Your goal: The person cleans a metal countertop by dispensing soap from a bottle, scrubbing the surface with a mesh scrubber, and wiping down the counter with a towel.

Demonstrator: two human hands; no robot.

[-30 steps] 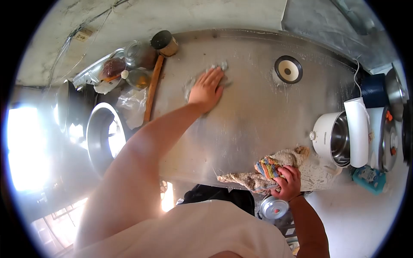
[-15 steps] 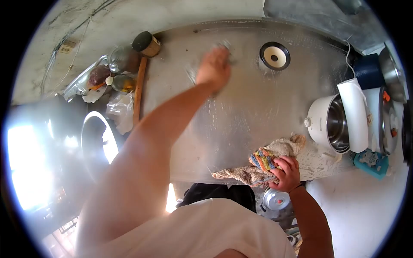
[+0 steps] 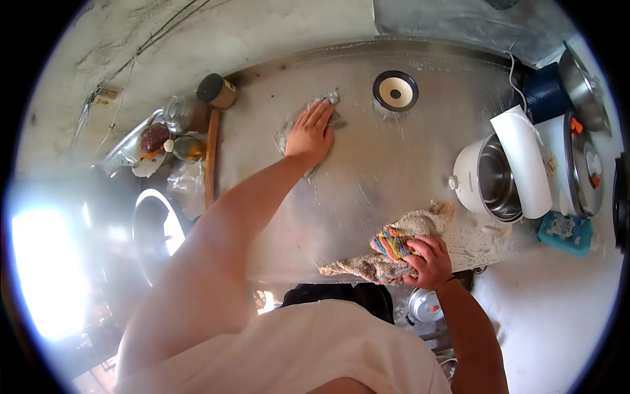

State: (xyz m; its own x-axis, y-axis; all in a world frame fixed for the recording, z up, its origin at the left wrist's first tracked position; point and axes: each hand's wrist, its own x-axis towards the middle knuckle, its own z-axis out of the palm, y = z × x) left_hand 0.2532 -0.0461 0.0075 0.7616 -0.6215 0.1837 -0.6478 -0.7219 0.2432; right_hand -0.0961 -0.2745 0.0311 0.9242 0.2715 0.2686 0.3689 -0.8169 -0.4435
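Observation:
My left hand (image 3: 310,136) lies flat on a thin greyish cloth (image 3: 283,135), fingers stretched out and pressing it against the metal tabletop (image 3: 367,167). Parts of that cloth stick out past the fingertips and to both sides. Near the front edge, my right hand (image 3: 430,261) has its fingers curled over a bunched tan towel (image 3: 426,222) with an orange, blue and yellow patterned part. Right of my left hand and apart from it, a round black-rimmed cream disc (image 3: 396,90) with a dark centre rests on the wet metal.
On the right stand a white pot (image 3: 471,177) with a steel inside, a white paper roll (image 3: 525,161) across it, a lidded pot (image 3: 583,164) and a teal pack (image 3: 564,233). To the left, a wooden strip (image 3: 211,157), a dark-lidded jar (image 3: 218,92) and glass jars line the edge.
My left hand has come back toward my body with the greyish cloth beneath it. My right hand stays on the towel. The view has shifted slightly.

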